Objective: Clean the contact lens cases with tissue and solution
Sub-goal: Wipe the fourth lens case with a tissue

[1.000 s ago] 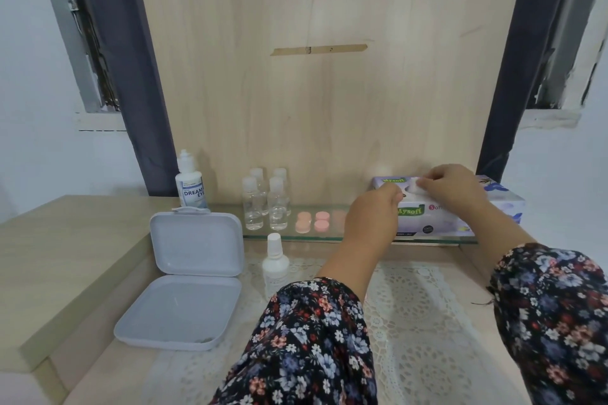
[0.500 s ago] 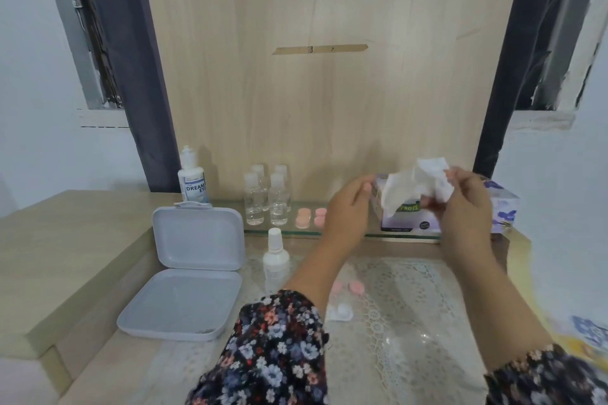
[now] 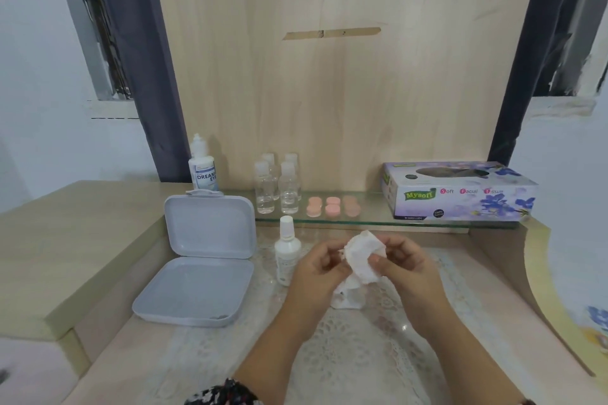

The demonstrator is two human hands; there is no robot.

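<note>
A crumpled white tissue (image 3: 362, 256) is held over the lace mat between both hands. My left hand (image 3: 320, 268) grips its left side and my right hand (image 3: 406, 265) pinches its right side with thumb and fingers. Below the hands a white lens case part (image 3: 345, 301) lies on the mat, partly hidden. A small white solution bottle (image 3: 287, 250) stands just left of my left hand. Several pink lens case caps (image 3: 332, 206) lie on the glass shelf (image 3: 368, 223). The purple tissue box (image 3: 460, 191) sits at the shelf's right end.
An open white plastic box (image 3: 204, 260) lies at the left on the table. A Dream Eye solution bottle (image 3: 202, 168) and several small clear bottles (image 3: 278, 187) stand on the shelf. A raised wooden ledge (image 3: 65, 240) borders the left side.
The right hand pulled a tissue out of the box, and both hands came down and toward me with it. They now hold it low over the mat.
</note>
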